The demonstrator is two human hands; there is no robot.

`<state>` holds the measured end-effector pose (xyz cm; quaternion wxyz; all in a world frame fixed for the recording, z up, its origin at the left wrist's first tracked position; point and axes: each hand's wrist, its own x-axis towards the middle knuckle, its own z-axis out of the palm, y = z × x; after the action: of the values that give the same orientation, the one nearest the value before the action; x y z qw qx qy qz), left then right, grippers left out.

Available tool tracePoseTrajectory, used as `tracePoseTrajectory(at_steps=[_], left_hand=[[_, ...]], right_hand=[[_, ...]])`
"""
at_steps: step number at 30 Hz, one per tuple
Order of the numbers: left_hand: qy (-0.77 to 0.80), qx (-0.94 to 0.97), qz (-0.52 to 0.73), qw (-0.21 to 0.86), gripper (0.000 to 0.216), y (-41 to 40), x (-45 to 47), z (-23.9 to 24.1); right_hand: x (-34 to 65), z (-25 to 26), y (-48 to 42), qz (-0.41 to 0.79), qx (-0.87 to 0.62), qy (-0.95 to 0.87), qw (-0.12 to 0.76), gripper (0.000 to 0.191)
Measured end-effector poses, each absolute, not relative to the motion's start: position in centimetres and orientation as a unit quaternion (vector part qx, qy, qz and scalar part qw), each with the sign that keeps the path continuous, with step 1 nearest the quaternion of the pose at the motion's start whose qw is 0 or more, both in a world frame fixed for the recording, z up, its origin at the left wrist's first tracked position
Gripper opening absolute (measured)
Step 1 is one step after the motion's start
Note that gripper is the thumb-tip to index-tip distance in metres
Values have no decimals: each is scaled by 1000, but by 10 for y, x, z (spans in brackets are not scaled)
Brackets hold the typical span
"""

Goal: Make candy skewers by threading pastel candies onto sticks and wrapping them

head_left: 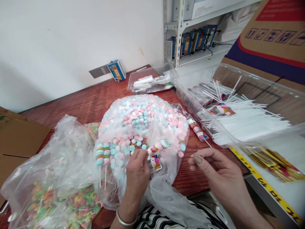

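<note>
My left hand (138,167) is closed, with a small printed plastic wrapper (156,162) sticking out beside its fingers. Just above that wrapper lies a colourful candy skewer (156,148), apparently partly in film. My right hand (214,167) is apart from it to the right, thumb and fingers pinched; anything between the tips is too small to make out. Under the left hand spreads a clear bag of pink, white and blue candies (140,119). Two unwrapped candy skewers (103,154) on white sticks rest on its left side. Wrapped candy skewers (195,127) lie to its right.
A large clear tub (238,140) of white sticks and wrappers stands at right, above gold packets (278,163). Behind is a smaller clear tub (152,71). A bag of ring candies (78,203) lies front left. Cardboard boxes (21,136) flank the red-brown table (83,105).
</note>
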<state>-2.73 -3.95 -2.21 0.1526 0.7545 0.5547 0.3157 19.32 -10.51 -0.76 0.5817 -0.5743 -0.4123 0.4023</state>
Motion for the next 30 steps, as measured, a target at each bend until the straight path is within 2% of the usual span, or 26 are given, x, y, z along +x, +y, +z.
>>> tracePoseTrajectory(at_steps=[2, 5, 13, 19, 22, 25, 28, 30], left_hand=[[548, 772, 301, 115, 24, -41, -17, -23], [548, 778, 298, 80, 20, -43, -9, -22], [567, 746, 347, 46, 11, -44, -10, -30], [542, 746, 377, 83, 22, -44, -10, -29], [562, 691, 419, 178, 19, -42, -11, -25], [578, 550, 456, 393, 12, -38, -10, -25], [514, 354, 501, 600, 24, -34, -5, -27], [459, 253, 524, 672, 31, -32, -2, -28]], right_hand=[[166, -6, -92, 521, -484, -337, 616, 16], [128, -13, -75, 618, -404, -269, 618, 19], [108, -24, -58, 654, -416, -191, 602, 29], [107, -23, -57, 668, -400, -165, 605, 27], [106, -27, -55, 661, -410, -176, 603, 28], [106, -34, -53, 633, -432, -212, 607, 28], [106, -42, -48, 589, -451, -275, 612, 25], [107, -44, -46, 561, -459, -319, 611, 22]])
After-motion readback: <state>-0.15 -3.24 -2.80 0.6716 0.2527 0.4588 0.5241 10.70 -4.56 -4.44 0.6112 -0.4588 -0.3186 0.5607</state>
